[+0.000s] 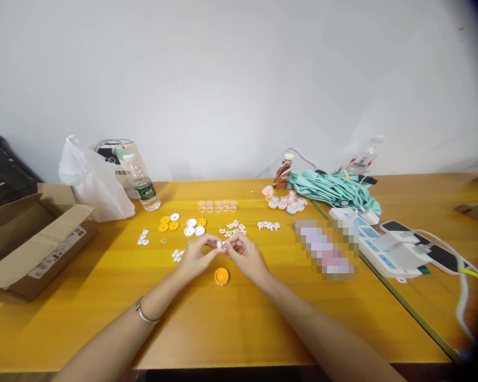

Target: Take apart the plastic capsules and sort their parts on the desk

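Left hand (199, 254), right hand (247, 257): pinching white piece (220, 244). Far right: cup cluster (283, 202), apparently assembled. Left: loose caps (174, 225), unjoined.

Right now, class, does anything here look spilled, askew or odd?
Nothing looks spilled. One odd spot: the teal fabric behind the white power strip lies crumpled, unlike the neat row of clear cups. The pixelated patch can't be judged.

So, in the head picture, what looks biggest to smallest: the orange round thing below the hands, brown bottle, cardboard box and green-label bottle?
1. Cardboard box
2. Green-label bottle
3. Brown bottle
4. Orange round thing
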`<action>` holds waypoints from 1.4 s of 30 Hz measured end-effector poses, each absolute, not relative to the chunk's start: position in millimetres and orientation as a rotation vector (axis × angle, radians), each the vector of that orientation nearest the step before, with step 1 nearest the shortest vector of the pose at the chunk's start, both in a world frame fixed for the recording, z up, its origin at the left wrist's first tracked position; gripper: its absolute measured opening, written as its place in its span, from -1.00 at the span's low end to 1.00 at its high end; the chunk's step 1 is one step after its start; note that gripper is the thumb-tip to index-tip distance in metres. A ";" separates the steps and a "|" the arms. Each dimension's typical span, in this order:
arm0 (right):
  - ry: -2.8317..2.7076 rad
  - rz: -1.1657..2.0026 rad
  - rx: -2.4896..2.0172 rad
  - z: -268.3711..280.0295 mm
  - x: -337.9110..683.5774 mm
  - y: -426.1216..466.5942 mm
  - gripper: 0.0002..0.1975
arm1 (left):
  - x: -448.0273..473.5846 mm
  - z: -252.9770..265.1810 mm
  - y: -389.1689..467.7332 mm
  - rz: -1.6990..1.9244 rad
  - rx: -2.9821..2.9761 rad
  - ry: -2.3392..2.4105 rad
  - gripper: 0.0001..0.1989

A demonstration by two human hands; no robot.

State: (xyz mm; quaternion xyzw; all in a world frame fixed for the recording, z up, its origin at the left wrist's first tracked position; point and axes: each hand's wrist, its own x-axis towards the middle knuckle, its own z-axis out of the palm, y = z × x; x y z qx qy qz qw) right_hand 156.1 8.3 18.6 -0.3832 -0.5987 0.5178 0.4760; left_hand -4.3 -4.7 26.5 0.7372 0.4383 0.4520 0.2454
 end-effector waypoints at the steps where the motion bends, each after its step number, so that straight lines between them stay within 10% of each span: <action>1: -1.484 1.235 -0.948 18.1 156.6 9.3 -0.79 | -4.8 27.0 -4.5 1.233 2.028 1.194 -0.84; 21: -1.791 0.376 -1.221 -9.6 179.4 72.8 -0.80 | -8.4 21.2 4.4 1.288 2.081 1.233 -0.77; 42: -1.642 1.071 -0.841 21.3 159.1 12.8 -0.80 | -3.9 17.3 3.5 1.274 1.757 1.068 -0.85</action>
